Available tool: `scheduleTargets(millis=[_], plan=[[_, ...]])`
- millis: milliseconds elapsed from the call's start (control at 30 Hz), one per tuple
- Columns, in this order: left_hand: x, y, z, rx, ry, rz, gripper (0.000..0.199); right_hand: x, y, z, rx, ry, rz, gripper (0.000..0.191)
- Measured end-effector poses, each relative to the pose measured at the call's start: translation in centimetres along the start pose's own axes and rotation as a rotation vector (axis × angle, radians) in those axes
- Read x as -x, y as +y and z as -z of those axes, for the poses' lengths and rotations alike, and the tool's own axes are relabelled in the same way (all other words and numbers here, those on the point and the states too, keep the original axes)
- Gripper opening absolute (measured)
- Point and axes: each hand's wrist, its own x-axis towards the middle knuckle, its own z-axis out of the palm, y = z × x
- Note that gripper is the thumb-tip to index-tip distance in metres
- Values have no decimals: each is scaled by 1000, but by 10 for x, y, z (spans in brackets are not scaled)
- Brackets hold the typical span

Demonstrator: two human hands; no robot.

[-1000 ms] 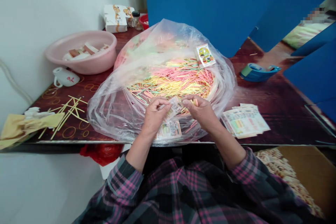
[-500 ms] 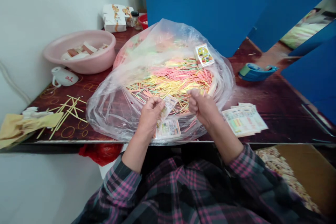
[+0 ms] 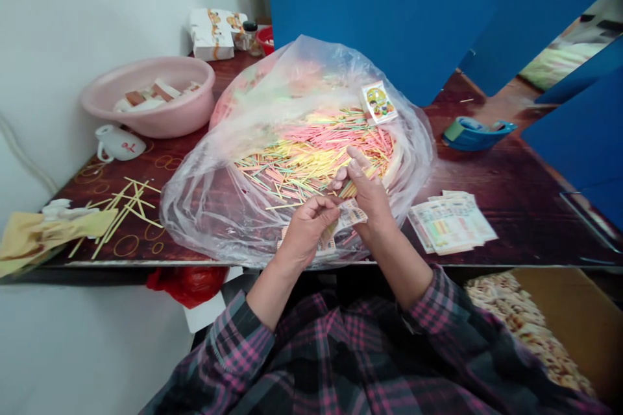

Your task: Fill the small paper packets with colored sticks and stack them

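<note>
The left hand [image 3: 306, 230] has its grip clamped on a printed paper slip [image 3: 349, 214] at lower centre. The right hand [image 3: 370, 193] has its fingers spread apart, just over the coloured sticks [image 3: 311, 155] heaped in a clear plastic bag [image 3: 204, 220] on the counter [image 3: 525, 207].

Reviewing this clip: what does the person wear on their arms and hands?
Both arms wear long sleeves of a plaid shirt, checked in pink and black with lighter lines. The left sleeve and right sleeve stop short of the wrists, leaving the forearms bare. The left hand and right hand wear no gloves.
</note>
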Motion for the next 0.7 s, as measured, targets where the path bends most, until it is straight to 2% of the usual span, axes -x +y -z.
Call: scheduleTargets(millis=[233,367,500,633,700], plan=[[3,1,-1,17,26,-22,30,4,-5,-1,37,48,43,49],[1,0,-2,26,70,-38,29,12,-2,-3,-17,-25,-24,62],[0,1,1,0,72,-36,29,13,3,1,-23,-56,-87,48],[-2,7,13,-108,139,-149,29,10,-7,17,160,81,114,38],[-5,8,19,-209,184,-224,26,13,-14,26,336,69,142,39]])
